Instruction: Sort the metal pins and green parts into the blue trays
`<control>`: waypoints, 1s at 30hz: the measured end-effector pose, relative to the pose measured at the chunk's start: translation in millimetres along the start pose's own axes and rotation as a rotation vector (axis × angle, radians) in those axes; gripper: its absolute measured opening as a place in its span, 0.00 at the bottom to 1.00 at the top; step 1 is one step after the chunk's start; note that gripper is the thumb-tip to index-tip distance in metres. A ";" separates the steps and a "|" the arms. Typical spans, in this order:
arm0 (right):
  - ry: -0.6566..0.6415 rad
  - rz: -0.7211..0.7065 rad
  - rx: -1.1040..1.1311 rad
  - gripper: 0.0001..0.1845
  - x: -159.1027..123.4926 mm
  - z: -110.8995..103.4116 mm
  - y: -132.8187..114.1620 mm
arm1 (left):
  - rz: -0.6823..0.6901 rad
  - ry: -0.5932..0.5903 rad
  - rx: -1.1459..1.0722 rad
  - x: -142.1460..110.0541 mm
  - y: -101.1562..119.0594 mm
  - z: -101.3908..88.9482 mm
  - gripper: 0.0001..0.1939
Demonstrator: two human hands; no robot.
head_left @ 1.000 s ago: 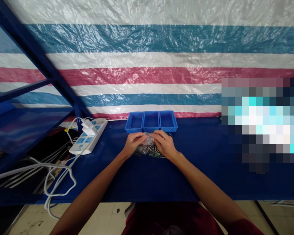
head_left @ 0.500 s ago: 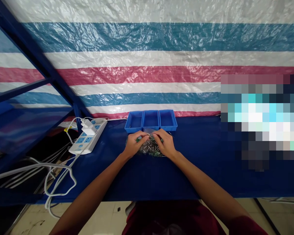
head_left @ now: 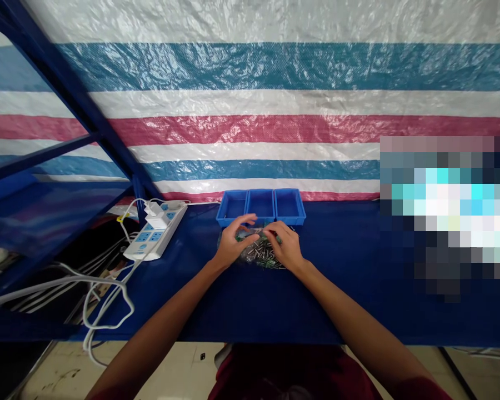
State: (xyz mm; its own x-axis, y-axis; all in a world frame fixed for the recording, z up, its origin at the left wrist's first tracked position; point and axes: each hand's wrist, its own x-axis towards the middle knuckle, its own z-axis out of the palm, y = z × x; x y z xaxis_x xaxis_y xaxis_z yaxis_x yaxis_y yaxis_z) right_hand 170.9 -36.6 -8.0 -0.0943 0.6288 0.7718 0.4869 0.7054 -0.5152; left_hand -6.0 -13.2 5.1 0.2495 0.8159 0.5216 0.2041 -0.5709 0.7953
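A clear plastic bag (head_left: 246, 256) lies on the blue table, with many small silvery metal pins (head_left: 263, 251) and some green bits in it. My left hand (head_left: 234, 242) is at the bag's left side, thumb and fingers spread apart with nothing seen between them. On the other side, my right hand (head_left: 286, 244) has its fingers bent and the tips pinched together above the pins. What that pinch holds is too small to make out. Just beyond both hands stand three joined blue bins (head_left: 261, 221).
On the left, a white power strip (head_left: 154, 244) carries a plugged-in white adapter (head_left: 156, 216). Loose white cables (head_left: 127, 300) hang over the table edge. A blue metal frame post (head_left: 79, 105) slants behind it. Striped sheeting (head_left: 250, 130) backs the table. A pixelated area covers the right.
My left hand has let go at the bag's top, its fingers spreading. The right hand stays pinched over the pins. The whole view has shifted slightly.
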 end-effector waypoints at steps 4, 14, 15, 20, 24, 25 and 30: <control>-0.011 0.013 0.042 0.11 -0.6 0.3 -0.9 | -0.029 -0.024 0.110 -1.1 2.4 0.0 0.12; -0.101 -0.084 -0.032 0.17 -4.1 0.0 5.6 | -0.197 -0.045 -0.142 -2.3 2.6 -0.4 0.28; -0.098 -0.074 -0.039 0.16 -3.9 0.2 5.4 | -0.197 -0.065 -0.146 -2.7 2.3 -0.6 0.27; -0.033 -0.019 -0.041 0.11 -1.2 0.0 3.2 | -0.070 -0.086 -0.072 -3.5 2.7 -1.7 0.22; -0.023 -0.008 0.003 0.11 0.1 0.7 2.1 | 0.056 -0.023 0.127 -1.4 5.5 -1.9 0.13; -0.025 -0.009 0.008 0.11 0.0 0.8 1.9 | 0.066 -0.008 0.157 -1.0 5.7 -1.8 0.11; -0.046 -0.002 0.001 0.19 -1.6 -1.1 1.4 | 0.006 -0.006 0.153 -1.2 1.6 0.1 0.11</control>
State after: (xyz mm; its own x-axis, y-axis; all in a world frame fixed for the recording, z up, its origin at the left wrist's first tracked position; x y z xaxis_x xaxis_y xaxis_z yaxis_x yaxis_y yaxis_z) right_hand 172.6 -36.9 -9.6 -0.1348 0.6415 0.7552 0.4857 0.7070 -0.5140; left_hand -5.9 -15.1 5.7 0.2567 0.8123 0.5236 0.3444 -0.5831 0.7358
